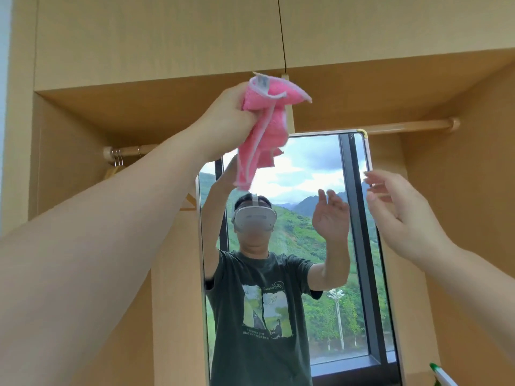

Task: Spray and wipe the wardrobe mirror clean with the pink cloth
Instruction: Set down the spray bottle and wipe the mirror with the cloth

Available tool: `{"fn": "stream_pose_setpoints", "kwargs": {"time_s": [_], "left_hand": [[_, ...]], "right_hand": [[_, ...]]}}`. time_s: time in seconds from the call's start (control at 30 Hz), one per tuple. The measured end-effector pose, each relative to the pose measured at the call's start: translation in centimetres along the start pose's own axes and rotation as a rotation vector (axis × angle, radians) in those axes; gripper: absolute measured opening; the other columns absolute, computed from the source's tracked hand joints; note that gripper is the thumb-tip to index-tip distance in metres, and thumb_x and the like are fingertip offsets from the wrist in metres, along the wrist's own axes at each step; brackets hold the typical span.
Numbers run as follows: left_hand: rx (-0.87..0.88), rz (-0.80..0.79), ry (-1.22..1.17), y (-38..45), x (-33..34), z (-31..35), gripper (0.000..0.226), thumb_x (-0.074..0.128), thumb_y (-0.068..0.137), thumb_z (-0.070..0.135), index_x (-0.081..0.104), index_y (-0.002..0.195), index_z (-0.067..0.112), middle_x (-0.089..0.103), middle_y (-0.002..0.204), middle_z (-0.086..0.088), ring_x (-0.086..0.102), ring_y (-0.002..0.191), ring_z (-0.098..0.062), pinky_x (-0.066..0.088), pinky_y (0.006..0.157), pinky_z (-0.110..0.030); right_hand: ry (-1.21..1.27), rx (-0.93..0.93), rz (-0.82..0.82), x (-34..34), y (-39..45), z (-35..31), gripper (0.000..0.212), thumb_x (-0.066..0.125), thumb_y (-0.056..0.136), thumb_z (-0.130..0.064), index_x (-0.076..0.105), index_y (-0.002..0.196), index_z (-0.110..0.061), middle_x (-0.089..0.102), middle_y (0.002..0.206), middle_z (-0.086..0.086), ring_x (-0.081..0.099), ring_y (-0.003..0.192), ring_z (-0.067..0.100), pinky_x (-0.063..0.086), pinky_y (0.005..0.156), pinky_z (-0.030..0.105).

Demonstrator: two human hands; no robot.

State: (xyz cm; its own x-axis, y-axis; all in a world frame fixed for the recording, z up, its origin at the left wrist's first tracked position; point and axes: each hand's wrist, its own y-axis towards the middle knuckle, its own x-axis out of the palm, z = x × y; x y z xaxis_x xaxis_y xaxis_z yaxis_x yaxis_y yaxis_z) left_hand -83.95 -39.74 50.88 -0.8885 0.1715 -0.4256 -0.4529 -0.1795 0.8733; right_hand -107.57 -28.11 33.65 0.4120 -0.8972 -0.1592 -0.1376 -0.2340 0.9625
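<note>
My left hand (228, 118) is raised high and grips a bunched pink cloth (264, 129) with white trim, which hangs down in front of the mirror's top left corner. The tall wardrobe mirror (312, 168) stands in the open wardrobe, framed in pale gold, and reflects a person in a dark T-shirt and a window with green hills. My right hand (390, 201) is lifted at the mirror's right edge, fingers spread and holding nothing. A green and white tip of what may be a spray bottle (441, 376) shows at the bottom right.
Wooden wardrobe with upper cabinet doors (167, 37) above. A hanging rail (409, 126) runs behind the mirror's top, with hanger hooks (118, 158) and a wooden hanger at the left. Wardrobe side walls stand on both sides.
</note>
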Motion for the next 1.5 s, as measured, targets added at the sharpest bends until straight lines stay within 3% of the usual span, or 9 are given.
{"fn": "stream_pose_setpoints", "kwargs": {"time_s": [0.17, 0.3, 0.47, 0.6, 0.83, 1.07, 1.23, 1.4, 1.5], "left_hand": [[-0.141, -0.203, -0.099, -7.4, 5.0, 3.3, 0.024, 0.049, 0.097, 0.004, 0.059, 0.115, 0.015, 0.068, 0.096, -0.005, 0.070, 0.083, -0.009, 0.058, 0.079, -0.026], [-0.285, -0.146, -0.392, -11.3, 7.6, 2.7, 0.024, 0.054, 0.088, 0.016, 0.062, 0.111, 0.016, 0.068, 0.104, -0.014, 0.065, 0.104, -0.033, 0.050, 0.097, -0.052], [-0.402, -0.194, -0.678, -15.3, 9.1, 2.0, 0.023, 0.054, 0.085, 0.004, 0.061, 0.106, 0.004, 0.068, 0.101, -0.012, 0.066, 0.096, -0.026, 0.053, 0.093, -0.041], [-0.461, -0.122, -0.574, -17.2, 8.7, 1.5, 0.036, 0.050, 0.069, 0.000, 0.062, 0.102, -0.003, 0.061, 0.089, -0.014, 0.060, 0.085, -0.024, 0.049, 0.085, -0.038], [-0.790, 0.052, -0.636, -19.2, 7.8, 0.3, 0.025, 0.036, 0.087, -0.002, 0.059, 0.090, 0.008, 0.055, 0.082, -0.010, 0.053, 0.077, -0.025, 0.045, 0.081, -0.042], [-0.939, -0.214, -0.882, -22.7, 7.7, -1.0, 0.080, 0.027, 0.083, 0.076, 0.053, 0.131, 0.017, 0.064, 0.124, -0.020, 0.063, 0.112, -0.040, 0.049, 0.095, -0.054], [-0.857, -0.112, -0.758, -24.3, 9.6, -1.7, 0.036, 0.061, 0.087, -0.004, 0.056, 0.122, 0.004, 0.069, 0.116, -0.016, 0.068, 0.107, -0.027, 0.054, 0.094, -0.039], [-0.842, 0.205, -0.663, -22.6, 8.5, -1.8, 0.062, 0.065, 0.087, 0.002, 0.034, 0.133, 0.031, 0.067, 0.115, -0.015, 0.071, 0.087, -0.023, 0.058, 0.080, -0.044], [-0.788, 0.271, -0.495, -21.5, 7.2, -1.8, 0.033, 0.054, 0.096, 0.008, 0.044, 0.122, 0.026, 0.062, 0.115, -0.014, 0.065, 0.084, -0.021, 0.055, 0.077, -0.040]], "right_hand": [[0.600, 0.167, -0.280, 0.3, 1.4, -4.8, 0.061, 0.072, 0.082, -0.012, 0.045, 0.126, -0.044, 0.052, 0.130, 0.000, 0.058, 0.115, 0.015, 0.050, 0.092, 0.031], [0.898, 0.267, -0.618, 0.4, 0.2, -6.4, 0.062, 0.071, 0.078, -0.015, 0.047, 0.134, -0.024, 0.063, 0.124, 0.011, 0.063, 0.112, 0.026, 0.048, 0.096, 0.044], [0.922, 0.377, -0.704, 0.8, -2.1, -6.4, 0.047, 0.068, 0.083, -0.023, 0.055, 0.127, -0.014, 0.065, 0.119, 0.012, 0.065, 0.102, 0.029, 0.049, 0.090, 0.044], [0.774, 0.452, -0.659, 0.9, -3.0, -6.1, 0.025, 0.052, 0.083, 0.012, 0.060, 0.104, 0.000, 0.063, 0.087, 0.012, 0.061, 0.072, 0.020, 0.051, 0.065, 0.030], [0.651, 0.673, -0.507, 1.6, -3.9, -5.6, 0.020, 0.050, 0.096, -0.008, 0.066, 0.108, -0.006, 0.072, 0.103, 0.014, 0.070, 0.094, 0.030, 0.054, 0.088, 0.049], [0.644, 0.676, -0.374, 2.5, -4.0, -6.5, 0.017, 0.048, 0.099, -0.016, 0.064, 0.105, -0.018, 0.069, 0.098, 0.014, 0.069, 0.079, 0.028, 0.056, 0.071, 0.041], [0.607, 0.667, -0.397, 2.5, -4.1, -6.0, 0.020, 0.054, 0.096, -0.021, 0.060, 0.115, -0.021, 0.069, 0.103, 0.014, 0.070, 0.087, 0.032, 0.057, 0.080, 0.050], [0.429, 0.506, -0.305, 1.2, -4.3, -5.0, 0.038, 0.057, 0.094, -0.017, 0.051, 0.119, -0.045, 0.053, 0.070, 0.013, 0.051, 0.062, 0.029, 0.044, 0.062, 0.039], [0.453, 0.525, -0.326, 0.8, -4.5, -4.5, 0.025, 0.057, 0.093, -0.010, 0.071, 0.099, -0.031, 0.073, 0.086, 0.005, 0.066, 0.072, 0.020, 0.051, 0.069, 0.028]]}}
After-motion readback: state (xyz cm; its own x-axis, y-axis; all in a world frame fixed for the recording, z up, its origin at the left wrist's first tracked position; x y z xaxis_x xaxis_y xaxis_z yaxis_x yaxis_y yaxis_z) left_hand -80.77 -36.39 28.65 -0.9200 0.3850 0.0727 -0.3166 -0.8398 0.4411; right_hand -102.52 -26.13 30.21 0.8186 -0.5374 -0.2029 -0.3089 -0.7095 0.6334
